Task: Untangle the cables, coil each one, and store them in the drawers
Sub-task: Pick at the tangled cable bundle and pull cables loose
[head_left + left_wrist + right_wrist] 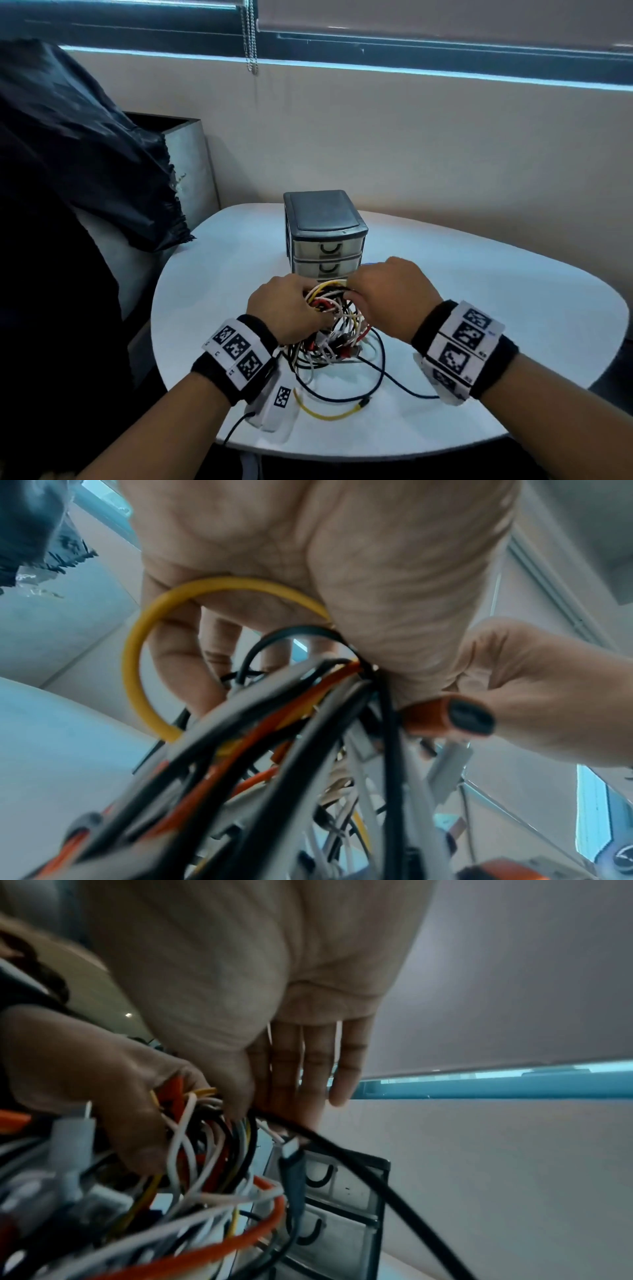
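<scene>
On my far left hangs a crinkly black plastic bag (78,150), next to a grey metal box (190,161), and behind them runs a pale wall under a window with a bead chain (251,37) hanging down. Under my arms is a round white table (479,281). My left hand (286,310) reaches in from the left, with a black band and square-patterned tags on the wrist. Its fingers are curled round a big bunch of cables (337,325) and lift the top of the bunch off the table. The cables are white, black, yellow and red, all mixed in a messy knot right in the middle of the table, just in front of me. One yellow cable (327,413) and one dark cable (400,383) trail out onto the table near me. Behind the knot stands a small grey set of drawers (325,236); the two drawers I can see are closed. My right hand (394,291) comes in from the right and touches the top of the knot. Its fingers (310,1069) are mostly straight, and a black cable (369,1172) runs by my fingertips.
</scene>
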A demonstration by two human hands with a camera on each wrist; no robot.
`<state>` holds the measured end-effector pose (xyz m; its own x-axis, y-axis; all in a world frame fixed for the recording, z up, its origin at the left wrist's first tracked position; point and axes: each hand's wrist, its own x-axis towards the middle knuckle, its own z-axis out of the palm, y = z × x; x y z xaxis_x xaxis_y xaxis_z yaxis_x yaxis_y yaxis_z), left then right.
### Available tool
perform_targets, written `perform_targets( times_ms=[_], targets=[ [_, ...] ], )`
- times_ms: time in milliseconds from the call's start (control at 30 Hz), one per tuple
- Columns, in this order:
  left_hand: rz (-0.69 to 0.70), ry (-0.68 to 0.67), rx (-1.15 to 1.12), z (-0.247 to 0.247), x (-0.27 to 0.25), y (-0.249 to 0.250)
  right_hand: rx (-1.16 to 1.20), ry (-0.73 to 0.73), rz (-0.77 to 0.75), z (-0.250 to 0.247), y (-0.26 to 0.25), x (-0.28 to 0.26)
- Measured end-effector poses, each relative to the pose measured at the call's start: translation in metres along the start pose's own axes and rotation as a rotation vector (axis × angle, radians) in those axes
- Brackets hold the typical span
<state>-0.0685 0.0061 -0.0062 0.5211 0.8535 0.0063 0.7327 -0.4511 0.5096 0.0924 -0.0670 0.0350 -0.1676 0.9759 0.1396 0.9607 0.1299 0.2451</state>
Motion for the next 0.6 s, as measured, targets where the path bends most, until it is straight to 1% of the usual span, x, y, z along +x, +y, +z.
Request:
perform_targets(
  times_ms=[67, 100, 167, 233, 300, 333, 367, 400, 433, 467, 500, 533, 567, 600],
  targets=[
    [-0.014, -0.002, -0.015, -0.002, 0.000, -0.002, -0.057, 0.055, 0.008, 0.004, 0.000, -0.001],
    [-0.026, -0.006, -0.022, -0.002, 0.001, -0.005, -0.065, 0.132, -0.005, 0.008, 0.002, -0.004],
    [-0.046, -0.022, -0.032, -0.004, 0.000, -0.010, -0.066, 0.238, 0.054, 0.006, 0.013, -0.006],
    [-0.069, -0.055, -0.031, -0.005, -0.003, -0.018, -0.042, 0.354, 0.229, -0.003, 0.042, -0.007],
    [-0.099, -0.082, -0.026, -0.006, -0.006, -0.027, -0.008, 0.430, 0.511, -0.020, 0.088, -0.012],
    [-0.110, -0.087, -0.026, -0.006, -0.008, -0.032, 0.030, 0.367, 0.650, -0.028, 0.109, -0.016],
    [-0.125, -0.086, -0.024, -0.007, -0.009, -0.034, 0.059, 0.278, 0.757, -0.031, 0.124, -0.022],
    [-0.128, -0.082, -0.031, -0.006, -0.009, -0.035, 0.057, 0.207, 0.807, -0.029, 0.132, -0.025],
    [-0.132, -0.078, -0.033, -0.007, -0.009, -0.034, 0.015, 0.151, 0.807, -0.025, 0.129, -0.026],
    [-0.122, -0.078, -0.038, -0.007, -0.008, -0.032, -0.026, 0.126, 0.755, -0.018, 0.120, -0.025],
    [-0.121, -0.082, -0.036, -0.007, -0.008, -0.028, -0.028, 0.139, 0.650, -0.009, 0.106, -0.025],
    [-0.110, -0.083, -0.041, -0.006, -0.007, -0.025, -0.011, 0.182, 0.513, -0.001, 0.087, -0.024],
    [-0.105, -0.083, -0.035, -0.005, -0.006, -0.020, 0.000, 0.277, 0.357, 0.005, 0.068, -0.022],
    [-0.095, -0.085, -0.027, -0.004, -0.006, -0.016, -0.009, 0.319, 0.224, 0.006, 0.046, -0.022]
  ],
)
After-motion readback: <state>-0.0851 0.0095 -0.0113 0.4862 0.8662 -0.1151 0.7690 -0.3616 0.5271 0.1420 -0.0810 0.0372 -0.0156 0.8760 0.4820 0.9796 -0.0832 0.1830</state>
